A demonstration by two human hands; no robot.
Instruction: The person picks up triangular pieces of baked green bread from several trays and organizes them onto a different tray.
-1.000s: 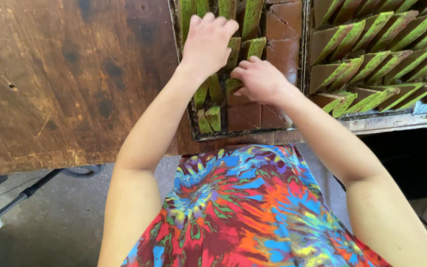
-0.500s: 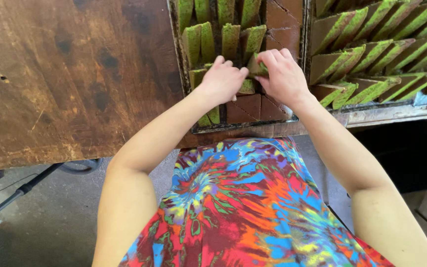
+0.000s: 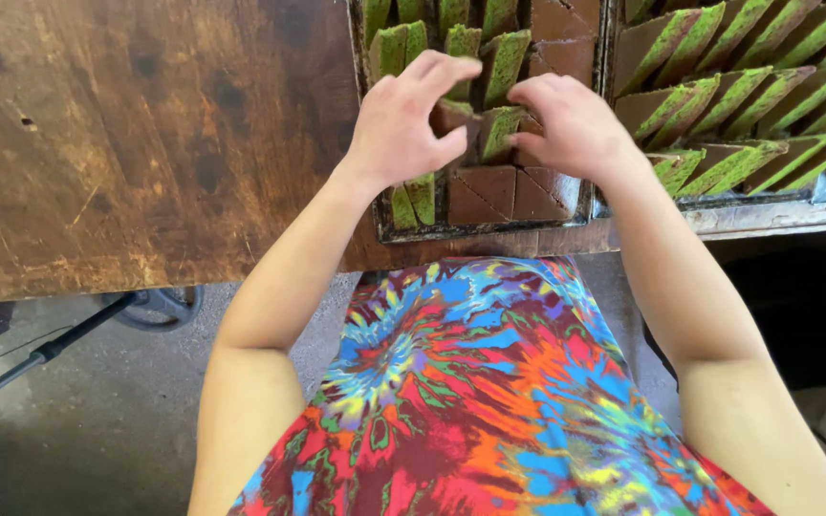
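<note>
Both hands are working over the near tray, a dark metal pan sitting at the edge of the worn wooden table. The left hand is hovering with its fingers spread and curled, thumb and forefinger pinching lightly at a brown-and-green cake wedge standing on edge. The right hand is coming in from the other side, fingers bent and closing on the neighbouring wedge, whose green cut face is showing between the two hands.

That wedge is standing nearly upright, its long axis running away from the person toward the far end of the tray, green edge facing up and slightly left. Behind it, more upright wedges are lining up the same way in rows. In front of the hands, flat triangular pieces are lying brown side up, their points meeting near the middle of the tray's near end, and two green slivers are leaning by the left wall.

To the right, a second tray is holding wedges tipped over in slanted rows, long axes running diagonally up to the right. Below, the tie-dye garment is filling the lower view.
</note>
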